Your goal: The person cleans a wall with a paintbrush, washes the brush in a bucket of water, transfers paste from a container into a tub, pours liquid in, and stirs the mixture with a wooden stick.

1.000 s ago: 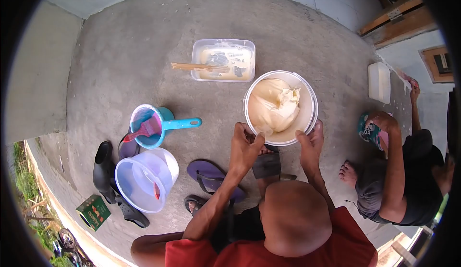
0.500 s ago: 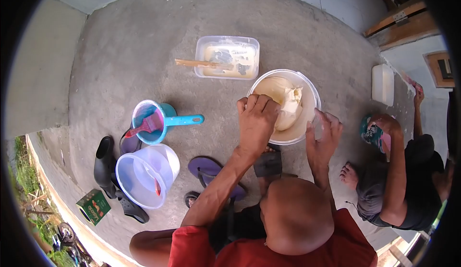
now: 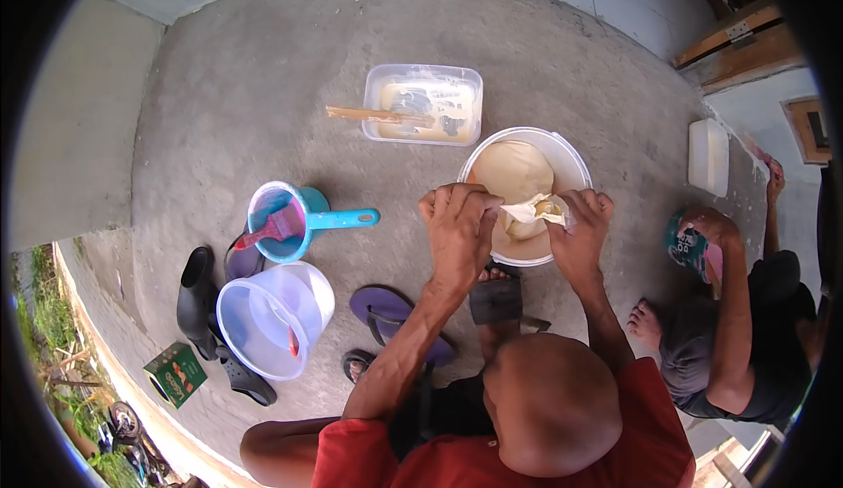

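Note:
Above a round white tub [image 3: 575,159], my left hand [image 3: 458,225] pinches one side of a cream-coloured plastic wrapper [image 3: 537,211]. The fingers of my right hand [image 3: 580,225] are closed on its other side, so it stretches between the two hands. Inside the tub lies a smooth mass of cream-coloured paste [image 3: 514,169], partly hidden by the wrapper. Behind it and to the left, a clear rectangular container [image 3: 422,71] holds smears of similar paste, with a wooden stick [image 3: 360,114] resting across its left edge.
A blue dipper [image 3: 342,218] holds a pink brush [image 3: 279,225]. Near it are a clear bucket [image 3: 263,334], black clogs [image 3: 195,295], a green box [image 3: 175,374] and a purple sandal [image 3: 379,308]. A co-worker [image 3: 733,339] sits at the right by a white container [image 3: 708,157].
My right hand has moved from the tub's right side onto the wrapper. My left hand has shifted left, and the wrapper is now lifted and spread between both hands.

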### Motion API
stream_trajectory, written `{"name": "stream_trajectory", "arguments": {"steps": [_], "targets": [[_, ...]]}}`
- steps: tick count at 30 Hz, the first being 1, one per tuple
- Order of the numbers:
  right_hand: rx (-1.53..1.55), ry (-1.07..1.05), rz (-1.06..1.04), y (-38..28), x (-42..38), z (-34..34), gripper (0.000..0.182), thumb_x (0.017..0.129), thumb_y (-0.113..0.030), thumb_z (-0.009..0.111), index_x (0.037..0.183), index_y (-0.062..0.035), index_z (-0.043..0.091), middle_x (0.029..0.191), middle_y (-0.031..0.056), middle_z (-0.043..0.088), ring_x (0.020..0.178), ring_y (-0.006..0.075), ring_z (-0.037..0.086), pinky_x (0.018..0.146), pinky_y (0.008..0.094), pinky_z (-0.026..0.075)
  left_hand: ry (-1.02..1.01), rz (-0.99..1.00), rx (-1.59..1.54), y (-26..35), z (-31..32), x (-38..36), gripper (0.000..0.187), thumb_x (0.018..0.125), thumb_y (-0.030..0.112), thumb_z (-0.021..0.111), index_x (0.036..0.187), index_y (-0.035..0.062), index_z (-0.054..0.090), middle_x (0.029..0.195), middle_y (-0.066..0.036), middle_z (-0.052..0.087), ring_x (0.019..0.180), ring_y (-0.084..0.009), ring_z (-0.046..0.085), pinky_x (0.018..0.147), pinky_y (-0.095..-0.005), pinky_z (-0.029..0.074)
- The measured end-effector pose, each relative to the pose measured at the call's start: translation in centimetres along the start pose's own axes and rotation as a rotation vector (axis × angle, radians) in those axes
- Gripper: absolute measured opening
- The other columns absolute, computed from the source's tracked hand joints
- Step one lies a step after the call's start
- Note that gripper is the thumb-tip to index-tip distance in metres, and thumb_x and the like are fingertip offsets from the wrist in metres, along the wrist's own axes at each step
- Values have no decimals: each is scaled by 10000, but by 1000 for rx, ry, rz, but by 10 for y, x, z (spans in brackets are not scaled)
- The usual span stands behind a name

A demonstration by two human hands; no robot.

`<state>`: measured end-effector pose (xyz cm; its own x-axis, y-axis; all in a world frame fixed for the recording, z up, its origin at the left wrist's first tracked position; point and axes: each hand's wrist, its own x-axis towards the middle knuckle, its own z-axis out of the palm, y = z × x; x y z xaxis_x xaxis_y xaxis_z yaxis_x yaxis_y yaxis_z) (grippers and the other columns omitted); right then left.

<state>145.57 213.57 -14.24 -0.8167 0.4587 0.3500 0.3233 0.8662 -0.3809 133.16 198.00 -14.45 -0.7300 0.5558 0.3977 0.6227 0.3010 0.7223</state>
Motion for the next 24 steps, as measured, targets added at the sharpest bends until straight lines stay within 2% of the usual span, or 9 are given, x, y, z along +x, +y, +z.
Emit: {"name": "stream_trajectory", "arguments": {"steps": [7, 9, 10, 11, 15, 16, 19, 21, 24], "targets": [[210, 89, 6, 7, -3, 0, 226, 660, 25, 673, 878, -31, 658, 880, 69, 666, 826, 244, 555, 876, 383, 359, -17, -53, -103, -9, -4, 6, 155, 789, 41, 741, 928, 104, 717, 977, -31, 662, 971, -235, 556, 908, -390, 348], [244, 97, 32, 2, 0, -6, 215, 671, 28, 681, 878, -25, 653, 870, 71, 661, 820, 248, 551, 873, 377, 367, -58, 60, -117, -18, -4, 7, 278, 800, 62, 743, 1073, 85, 698, 1112, -79, 645, 1087, -273, 543, 970, -416, 356], [300, 72, 104, -2, 2, -10, 189, 702, 7, 702, 883, -21, 655, 873, 72, 660, 820, 253, 550, 879, 373, 372, -65, 49, -120, -20, -5, 7, 278, 800, 62, 743, 1073, 85, 698, 1112, -79, 645, 1087, -273, 543, 970, -416, 356], [353, 45, 178, -4, 1, -14, 168, 734, -14, 723, 889, -17, 657, 877, 73, 660, 820, 258, 549, 886, 368, 378, -64, -3, -133, -20, -8, 6, 358, 826, 76, 734, 1173, 74, 648, 1198, -116, 605, 1150, -298, 518, 1008, -435, 353], [432, -1, 168, -8, 3, -19, 191, 845, -102, 754, 982, 9, 682, 912, 76, 667, 896, 197, 550, 798, 321, 440, -17, -117, -198, -33, -7, 0, 526, 910, 119, 688, 1390, 55, 483, 1393, -204, 473, 1287, -357, 439, 1106, -465, 330], [493, -22, 205, -11, 5, -22, 188, 846, -116, 760, 962, 8, 679, 905, 76, 664, 854, 202, 555, 777, 318, 447, -43, -156, -191, -35, -7, -3, 467, 965, 138, 619, 1399, 48, 472, 1402, -213, 462, 1310, -357, 429, 1116, -463, 333], [566, -36, 200, -10, 4, -22, 197, 858, -134, 765, 950, 17, 679, 886, 70, 645, 811, 176, 558, 692, 290, 461, -112, -267, -364, -33, -4, -13, 448, 990, 170, 565, 1408, 41, 466, 1381, -210, 472, 1307, -349, 434, 1112, -457, 342], [684, -82, 273, -10, 2, -22, 172, 859, -70, 757, 959, 28, 658, 922, 57, 611, 864, 170, 526, 804, 282, 429, -132, -266, -402, -36, 0, -18, 442, 994, 176, 551, 1406, 36, 471, 1369, -229, 466, 1288, -365, 447, 1101, -457, 354], [748, -108, 240, -6, 2, -23, 150, 852, -8, 748, 955, 30, 646, 933, 57, 606, 871, 160, 527, 801, 272, 431, -162, -319, -468, -32, 0, -21, 418, 996, 172, 534, 1386, 26, 501, 1344, -240, 472, 1267, -373, 464, 1093, -449, 364]]}}
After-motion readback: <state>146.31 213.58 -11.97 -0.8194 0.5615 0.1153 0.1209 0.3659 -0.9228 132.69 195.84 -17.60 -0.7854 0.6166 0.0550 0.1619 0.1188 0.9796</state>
